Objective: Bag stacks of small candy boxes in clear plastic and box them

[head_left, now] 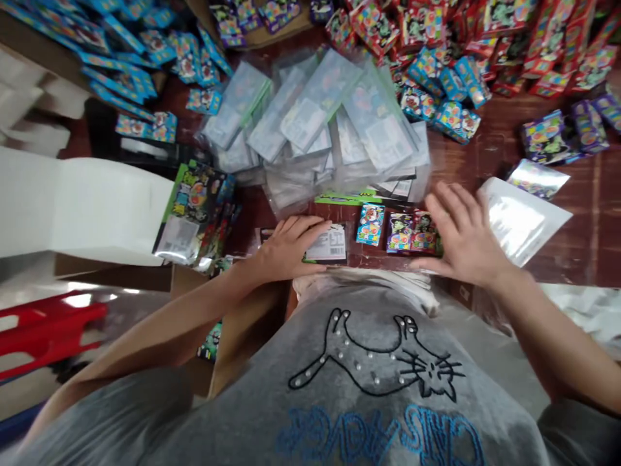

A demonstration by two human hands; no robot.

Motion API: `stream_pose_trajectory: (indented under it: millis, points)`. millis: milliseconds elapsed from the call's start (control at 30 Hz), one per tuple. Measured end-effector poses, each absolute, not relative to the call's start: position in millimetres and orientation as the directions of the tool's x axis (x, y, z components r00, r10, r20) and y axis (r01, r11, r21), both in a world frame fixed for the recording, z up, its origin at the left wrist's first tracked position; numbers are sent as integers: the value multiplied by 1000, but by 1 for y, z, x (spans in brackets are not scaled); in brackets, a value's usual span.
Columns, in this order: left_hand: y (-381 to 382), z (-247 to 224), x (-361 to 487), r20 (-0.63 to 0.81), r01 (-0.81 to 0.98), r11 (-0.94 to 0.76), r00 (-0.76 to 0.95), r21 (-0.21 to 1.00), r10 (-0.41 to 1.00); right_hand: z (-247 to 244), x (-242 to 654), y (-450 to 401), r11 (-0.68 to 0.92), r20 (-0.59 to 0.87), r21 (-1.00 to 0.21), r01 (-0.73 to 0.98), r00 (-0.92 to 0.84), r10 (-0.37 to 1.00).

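Note:
My left hand (290,246) lies over a flat pouch with a white printed label (330,243) at the table's front edge, fingers stretched out and thumb apart. Just right of the pouch is a small blue box (370,224). Beside that stand a purple box (400,232) and a red box (424,231), side by side. My right hand (463,236) is at the right end of this row, its fingers spread and its fingertips by the red box. Part of what lies under the right palm is hidden.
Clear pouches (315,110) are heaped behind the row. Filled pouches (194,207) lie at left. Piles of blue boxes (130,65), red boxes (504,39) and purple boxes (546,137) line the back. A white sheet (521,217) lies at right; a cardboard box (252,330) is below the edge.

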State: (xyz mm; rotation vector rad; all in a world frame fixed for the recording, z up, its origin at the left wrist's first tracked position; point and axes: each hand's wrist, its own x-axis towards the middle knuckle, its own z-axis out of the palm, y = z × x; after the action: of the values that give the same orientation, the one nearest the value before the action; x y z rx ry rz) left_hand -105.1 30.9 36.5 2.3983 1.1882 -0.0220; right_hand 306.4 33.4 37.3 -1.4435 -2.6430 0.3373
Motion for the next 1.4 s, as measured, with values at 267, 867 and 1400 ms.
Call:
stream_pose_trajectory:
  millis: [267,867,1400]
  points:
    - [26,28,-95,-87,788,-438,520,433,850,20,220,44,617,18,-400,678,-668,744]
    - [14,36,-121,-68,791,-441,513,423,855,15,227,48,604,213,-498,623,-587,781]
    - [30,19,-113,40,701,-582,624,412,780,34,259,39,572,91,-527,628,-628,773]
